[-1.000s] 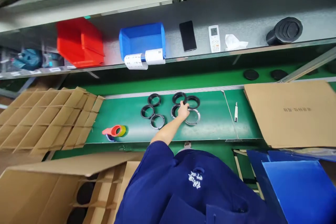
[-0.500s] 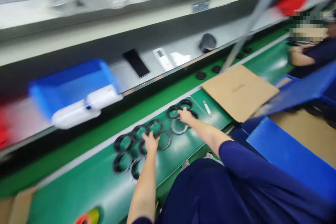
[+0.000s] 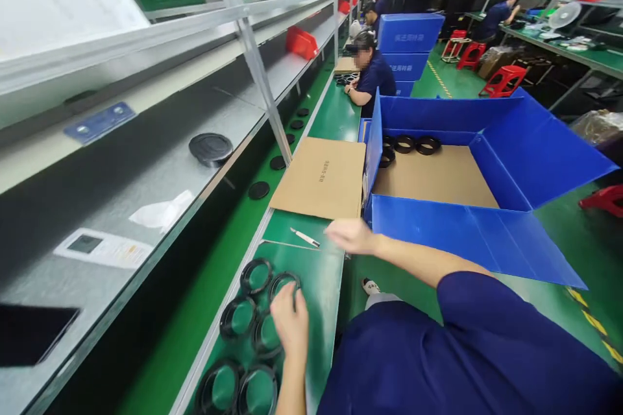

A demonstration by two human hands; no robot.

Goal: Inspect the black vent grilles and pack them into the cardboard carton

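Under my left grip (image 3: 291, 324) the rings (image 3: 256, 275) look like black plastic or rubber, smooth with a dull sheen on their rims. The bench (image 3: 321, 285) beneath them is covered in a green mat, smooth and slightly glossy, catching the ceiling light. By my right grip (image 3: 351, 235) lies a flat sheet of cardboard (image 3: 321, 176), brown, matt and papery. The big blue box (image 3: 467, 233) is corrugated plastic board, smooth with a soft shine, and its floor is lined with more matt cardboard. The shelf (image 3: 160, 162) on my left is grey metal, brushed and faintly reflective. My sleeve (image 3: 467, 337) is dark blue matt cloth.
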